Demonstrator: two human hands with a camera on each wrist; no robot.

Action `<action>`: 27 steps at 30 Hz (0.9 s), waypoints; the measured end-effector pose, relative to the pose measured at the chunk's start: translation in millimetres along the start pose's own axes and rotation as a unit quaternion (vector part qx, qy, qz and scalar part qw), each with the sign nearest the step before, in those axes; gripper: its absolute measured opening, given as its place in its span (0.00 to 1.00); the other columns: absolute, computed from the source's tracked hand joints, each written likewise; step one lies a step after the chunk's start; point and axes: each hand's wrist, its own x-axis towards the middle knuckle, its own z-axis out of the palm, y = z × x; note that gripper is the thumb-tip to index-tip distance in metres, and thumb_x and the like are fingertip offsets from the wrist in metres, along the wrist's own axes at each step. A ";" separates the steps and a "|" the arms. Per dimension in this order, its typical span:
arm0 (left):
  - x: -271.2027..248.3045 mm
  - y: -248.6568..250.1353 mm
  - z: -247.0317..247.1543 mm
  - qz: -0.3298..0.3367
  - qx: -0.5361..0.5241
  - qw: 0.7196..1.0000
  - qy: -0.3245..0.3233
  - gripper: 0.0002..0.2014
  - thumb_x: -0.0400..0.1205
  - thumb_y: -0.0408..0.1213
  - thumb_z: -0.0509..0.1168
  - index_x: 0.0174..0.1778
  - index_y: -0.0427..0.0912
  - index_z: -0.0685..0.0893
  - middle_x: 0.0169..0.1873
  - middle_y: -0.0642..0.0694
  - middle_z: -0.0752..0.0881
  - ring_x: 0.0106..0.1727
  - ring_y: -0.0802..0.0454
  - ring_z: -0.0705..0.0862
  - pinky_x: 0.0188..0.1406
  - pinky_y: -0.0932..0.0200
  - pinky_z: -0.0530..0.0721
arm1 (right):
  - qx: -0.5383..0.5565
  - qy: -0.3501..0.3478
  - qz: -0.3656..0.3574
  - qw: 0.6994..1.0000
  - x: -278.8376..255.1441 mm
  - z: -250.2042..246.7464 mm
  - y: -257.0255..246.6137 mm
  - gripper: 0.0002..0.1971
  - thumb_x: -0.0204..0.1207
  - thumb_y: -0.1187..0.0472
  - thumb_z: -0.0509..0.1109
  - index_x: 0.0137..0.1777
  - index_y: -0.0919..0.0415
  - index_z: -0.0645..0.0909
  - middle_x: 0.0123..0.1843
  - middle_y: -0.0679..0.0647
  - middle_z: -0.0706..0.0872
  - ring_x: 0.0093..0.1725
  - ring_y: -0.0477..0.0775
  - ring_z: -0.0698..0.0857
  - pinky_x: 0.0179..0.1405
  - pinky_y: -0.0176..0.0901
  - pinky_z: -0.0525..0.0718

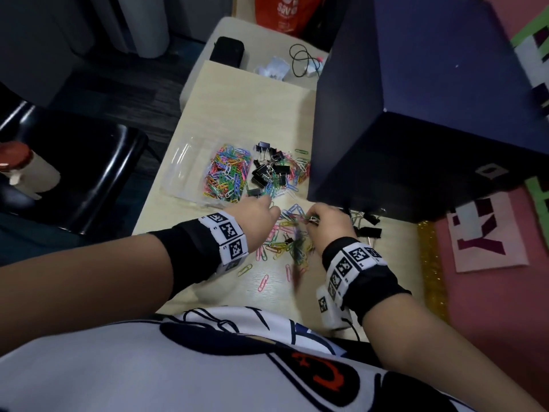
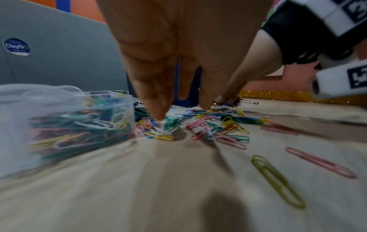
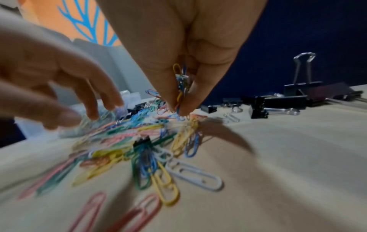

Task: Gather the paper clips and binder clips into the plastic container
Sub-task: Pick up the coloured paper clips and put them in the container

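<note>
Nearest you: loose coloured wire paper clips [image 1: 285,239] strewn on the pale wooden bench [image 1: 237,114], between your hands.

Your right hand [image 1: 323,221]: fingertips pinching a small bunch of coloured paper clips [image 3: 181,87], lifted just above the pile.

Your left hand [image 1: 258,212]: fingers extended downward, tips touching the clips, gripping nothing.

Clear plastic container [image 1: 181,171]: on the bench beyond your left hand, already partly filled with paper clips.

Black binder clips [image 1: 269,171]: heaped just right of the container; more [image 1: 368,230] beside your right hand.

Step in hand, as judged: mid-gathering. Next, carry the pinched bunch over the container rim and release; keep the pinch firm, as tangled clips may trail and drop.
</note>
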 end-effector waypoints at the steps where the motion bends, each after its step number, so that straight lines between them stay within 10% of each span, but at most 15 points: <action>1: 2.9 3.5 1.2 -0.021 0.001 0.999 -0.023 0.19 0.82 0.39 0.63 0.67 0.39 0.70 0.59 0.39 0.74 0.58 0.39 0.77 0.52 0.44 0.83 | -0.001 0.002 0.003 1.000 -0.1 -3.8 3.0 0.11 0.78 0.60 0.68 0.59 0.54 0.81 0.61 0.57 0.82 0.60 0.59 0.81 0.57 0.43 0.78; 12: 7.9 19.5 -13.6 -0.039 0.030 0.995 -0.093 0.16 0.79 0.26 0.62 0.62 0.35 0.74 0.57 0.36 0.77 0.55 0.38 0.82 0.53 0.46 0.85 | -0.057 -0.107 -0.055 0.991 -10.9 11.1 19.9 0.22 0.78 0.62 0.65 0.72 0.52 0.71 0.69 0.56 0.67 0.69 0.60 0.70 0.68 0.52 0.76; 27: 9.3 24.0 -13.0 -0.033 0.051 0.995 -0.077 0.10 0.82 0.27 0.57 0.56 0.37 0.79 0.50 0.39 0.82 0.48 0.43 0.83 0.46 0.53 0.82 | -0.057 -0.086 -0.070 0.992 -11.9 7.7 35.4 0.12 0.76 0.69 0.67 0.58 0.60 0.77 0.58 0.58 0.73 0.53 0.61 0.81 0.53 0.47 0.82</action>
